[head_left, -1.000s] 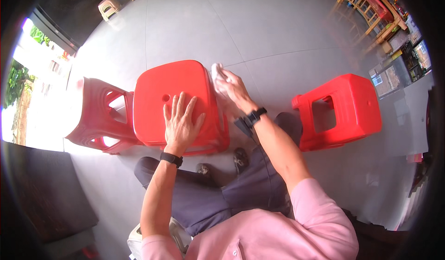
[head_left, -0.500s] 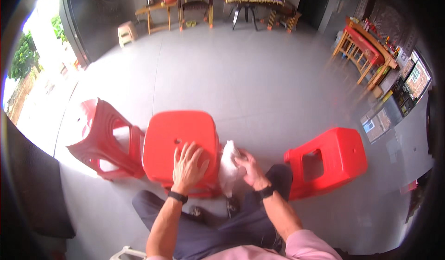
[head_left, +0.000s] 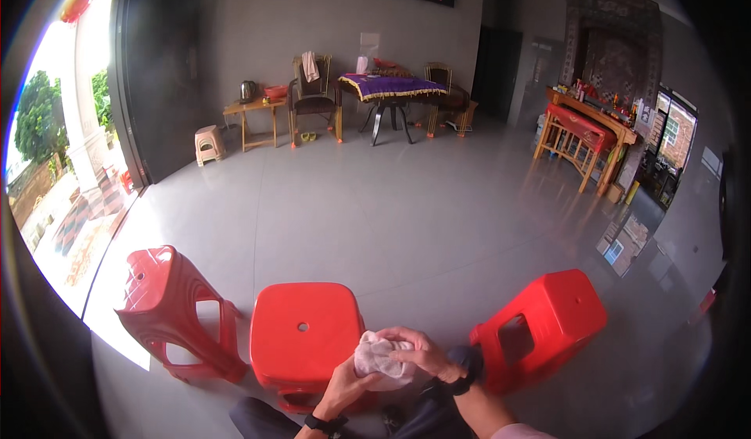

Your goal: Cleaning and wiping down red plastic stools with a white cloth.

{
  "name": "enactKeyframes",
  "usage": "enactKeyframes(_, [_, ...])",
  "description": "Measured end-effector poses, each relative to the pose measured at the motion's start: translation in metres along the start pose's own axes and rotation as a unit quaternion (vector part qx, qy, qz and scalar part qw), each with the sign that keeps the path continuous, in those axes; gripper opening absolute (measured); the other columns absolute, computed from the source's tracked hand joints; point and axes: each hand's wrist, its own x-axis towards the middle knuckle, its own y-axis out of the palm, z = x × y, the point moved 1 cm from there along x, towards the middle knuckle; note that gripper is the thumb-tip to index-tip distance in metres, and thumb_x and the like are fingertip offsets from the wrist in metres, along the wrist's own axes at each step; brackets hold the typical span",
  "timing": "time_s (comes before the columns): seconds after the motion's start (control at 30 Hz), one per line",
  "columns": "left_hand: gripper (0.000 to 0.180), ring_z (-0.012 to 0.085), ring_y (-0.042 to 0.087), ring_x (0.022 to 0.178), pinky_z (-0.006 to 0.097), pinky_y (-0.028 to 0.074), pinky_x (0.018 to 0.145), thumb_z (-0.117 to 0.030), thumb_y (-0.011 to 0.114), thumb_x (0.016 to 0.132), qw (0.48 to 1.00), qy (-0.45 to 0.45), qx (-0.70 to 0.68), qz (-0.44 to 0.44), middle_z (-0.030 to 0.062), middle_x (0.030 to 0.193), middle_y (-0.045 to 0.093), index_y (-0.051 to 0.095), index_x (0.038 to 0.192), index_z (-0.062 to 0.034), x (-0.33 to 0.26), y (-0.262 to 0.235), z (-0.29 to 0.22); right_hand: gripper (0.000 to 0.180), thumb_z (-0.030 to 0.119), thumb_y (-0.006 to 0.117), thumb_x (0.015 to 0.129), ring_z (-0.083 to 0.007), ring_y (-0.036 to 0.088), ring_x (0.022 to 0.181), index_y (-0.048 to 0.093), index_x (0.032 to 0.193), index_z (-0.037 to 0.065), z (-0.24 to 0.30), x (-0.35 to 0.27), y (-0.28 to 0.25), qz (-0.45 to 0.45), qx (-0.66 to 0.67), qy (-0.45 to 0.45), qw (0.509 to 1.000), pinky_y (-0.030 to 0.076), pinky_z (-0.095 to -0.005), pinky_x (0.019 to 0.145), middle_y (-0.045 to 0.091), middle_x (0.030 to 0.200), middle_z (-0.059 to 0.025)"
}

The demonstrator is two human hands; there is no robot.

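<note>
Between my hands is a bunched whitish cloth (head_left: 383,358) with greyish patches. My left hand (head_left: 347,384) grips it from the lower left, and my right hand (head_left: 427,356) holds its upper right side with the thumb across the front. Just left of the cloth stands a red plastic stool (head_left: 305,353) with a square top and a small hole in the middle. Its seat is partly behind my left hand. A dark band circles each wrist.
One red stool (head_left: 176,310) stands to the left in sunlight, another (head_left: 540,329) to the right. Across the grey floor (head_left: 375,220) are a purple-covered table (head_left: 391,87), chairs and a small beige stool (head_left: 209,145). A wooden table (head_left: 583,138) stands at the far right.
My left hand has left the red stool's top and now grips the cloth together with my right hand. The hanging cloth has become bunched. The view has tilted up toward the room.
</note>
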Motion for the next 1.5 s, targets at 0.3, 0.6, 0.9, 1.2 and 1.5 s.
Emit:
enactKeyframes(0.3, [0.037,0.0106,0.068,0.091,0.030,0.057,0.079,0.000,0.090,0.079,0.976,0.104,0.147,-0.122,0.0041,0.098,0.073,0.068,0.109,-0.0009,-0.015,-0.004,-0.039,0.037,0.013,0.083,0.093,-0.0113,0.064,0.096,0.069,0.126,0.002,0.002,0.005,-0.029,0.148,-0.321,0.129,0.927,0.055,-0.0340,0.085,0.074,0.109,-0.0033])
enactKeyframes(0.6, [0.055,0.0151,0.069,0.106,0.034,0.059,0.091,-0.003,0.093,0.080,0.976,0.111,0.082,-0.170,0.0061,0.112,0.072,0.063,0.126,0.0005,0.006,-0.018,-0.079,0.039,0.012,0.079,0.095,-0.0111,0.066,0.110,0.068,0.132,0.001,0.012,0.019,-0.061,0.108,-0.239,0.097,0.960,0.057,-0.0337,0.097,0.075,0.122,-0.0057])
enactKeyframes(0.9, [0.061,0.0281,0.066,0.125,0.040,0.053,0.106,-0.007,0.084,0.088,0.987,0.037,0.142,-0.065,0.0171,0.134,0.067,0.056,0.143,-0.0016,-0.002,0.016,0.014,0.043,0.006,0.077,0.094,-0.0194,0.073,0.108,0.065,0.135,-0.001,0.049,0.008,-0.064,-0.061,0.103,0.013,0.993,0.058,-0.0327,0.099,0.077,0.113,-0.0092])
enactKeyframes(1.2, [0.087,0.0409,0.050,0.141,0.048,0.047,0.117,-0.010,0.091,0.079,0.937,0.172,0.204,-0.226,0.0208,0.153,0.048,0.048,0.155,-0.0073,-0.032,0.037,0.034,0.036,-0.003,0.074,0.088,-0.0158,0.068,0.103,0.070,0.124,-0.004,0.058,0.012,-0.048,-0.059,-0.233,-0.036,0.970,0.055,-0.0315,0.096,0.071,0.107,-0.0074])
enactKeyframes(1.5, [0.070,0.0199,0.062,0.130,0.039,0.050,0.112,-0.013,0.082,0.094,0.992,0.013,-0.120,-0.045,0.0122,0.142,0.065,0.050,0.155,-0.0038,-0.052,0.037,0.055,0.037,0.006,0.078,0.095,-0.0143,0.069,0.108,0.070,0.129,-0.002,0.022,0.025,0.041,0.123,-0.210,0.100,0.965,0.055,-0.0318,0.098,0.074,0.114,-0.0078])
